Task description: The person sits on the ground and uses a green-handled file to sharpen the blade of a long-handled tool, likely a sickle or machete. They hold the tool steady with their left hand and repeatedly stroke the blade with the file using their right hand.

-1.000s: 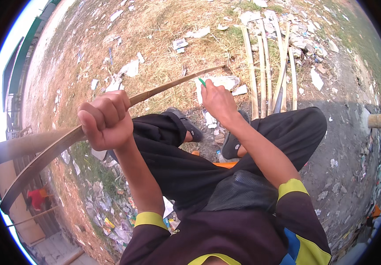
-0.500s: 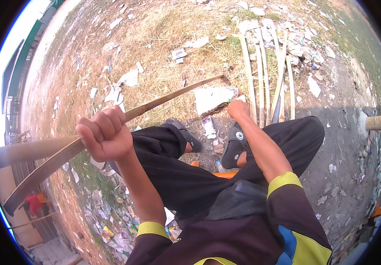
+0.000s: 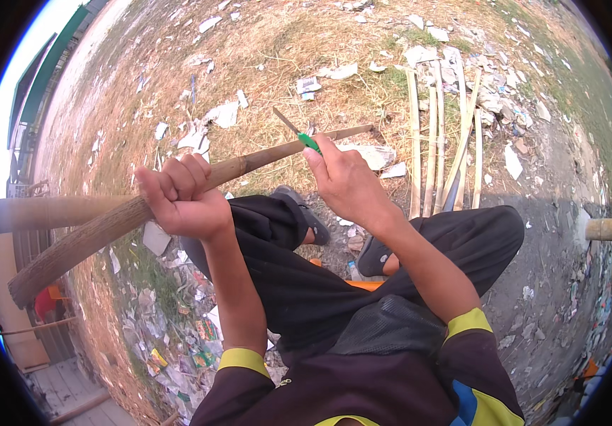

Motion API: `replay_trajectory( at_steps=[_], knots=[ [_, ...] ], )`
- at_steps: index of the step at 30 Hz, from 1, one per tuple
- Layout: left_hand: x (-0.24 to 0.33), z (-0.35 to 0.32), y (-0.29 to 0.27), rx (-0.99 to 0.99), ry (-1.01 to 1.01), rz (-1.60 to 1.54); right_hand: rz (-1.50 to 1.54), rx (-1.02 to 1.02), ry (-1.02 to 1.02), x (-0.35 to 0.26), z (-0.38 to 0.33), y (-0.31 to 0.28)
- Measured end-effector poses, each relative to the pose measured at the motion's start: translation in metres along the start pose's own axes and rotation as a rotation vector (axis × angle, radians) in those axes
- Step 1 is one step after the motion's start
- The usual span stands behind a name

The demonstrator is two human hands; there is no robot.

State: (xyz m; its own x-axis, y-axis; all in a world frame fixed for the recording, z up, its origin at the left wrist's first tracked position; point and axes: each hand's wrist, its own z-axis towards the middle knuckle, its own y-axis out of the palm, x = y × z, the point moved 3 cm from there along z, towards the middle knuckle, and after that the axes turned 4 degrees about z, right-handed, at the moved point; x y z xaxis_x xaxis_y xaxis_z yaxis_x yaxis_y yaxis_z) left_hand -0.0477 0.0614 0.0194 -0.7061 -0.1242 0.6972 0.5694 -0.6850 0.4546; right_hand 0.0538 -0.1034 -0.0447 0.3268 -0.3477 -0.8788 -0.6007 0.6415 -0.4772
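Observation:
My left hand [image 3: 189, 199] is closed around a split length of bamboo [image 3: 267, 157], held aslant above my knees. Its broad, rounded brown side faces up, with the thick end at lower left and the thin end pointing to upper right. In my right hand [image 3: 356, 186] is a small knife [image 3: 310, 144] with a green handle, gripped between thumb and fingers. The narrow blade sticks out toward upper left, over the bamboo's far half. I cannot tell whether the blade touches the bamboo.
Several pale bamboo strips [image 3: 432, 149] lie side by side on the ground at the right. A thick pole [image 3: 57, 215] juts in from the left, and a bamboo end [image 3: 606, 229] shows at the far right. Paper scraps [image 3: 224, 115] litter the dry grass.
My right hand has risen leftward from beside the white scrap, bringing the knife over the bamboo. The bamboo has rolled in my left hand, so more of its rounded side shows.

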Motion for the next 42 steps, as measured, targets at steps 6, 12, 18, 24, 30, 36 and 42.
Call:
replay_trajectory(
  at_steps=[6, 12, 18, 24, 30, 36, 42],
  knots=[
    [0.002, -0.003, 0.009, -0.322, -0.018, -0.124, -0.102, 0.033, -0.156, -0.03, -0.017, 0.022],
    [0.007, -0.008, 0.009, -0.591, 0.018, -0.161, -0.317, 0.15, 0.0, 0.009, -0.026, 0.024],
    [0.005, -0.005, 0.017, -0.672, 0.038, -0.223, -0.224, 0.166, -0.15, -0.011, -0.045, 0.026],
    [0.003, -0.001, 0.01, -0.635, 0.034, -0.247, -0.3, 0.193, -0.022, 0.009, -0.036, 0.031],
    [0.002, -0.005, 0.016, -0.612, 0.042, -0.22, -0.303, 0.202, -0.027, 0.015, -0.039, 0.034],
    [0.003, -0.005, 0.005, -0.554, -0.014, -0.185, -0.356, 0.213, -0.078, 0.014, -0.038, 0.034],
    [0.003, -0.005, 0.007, -0.572, -0.034, -0.192, -0.347, 0.27, -0.142, 0.017, -0.033, 0.04]
  ],
)
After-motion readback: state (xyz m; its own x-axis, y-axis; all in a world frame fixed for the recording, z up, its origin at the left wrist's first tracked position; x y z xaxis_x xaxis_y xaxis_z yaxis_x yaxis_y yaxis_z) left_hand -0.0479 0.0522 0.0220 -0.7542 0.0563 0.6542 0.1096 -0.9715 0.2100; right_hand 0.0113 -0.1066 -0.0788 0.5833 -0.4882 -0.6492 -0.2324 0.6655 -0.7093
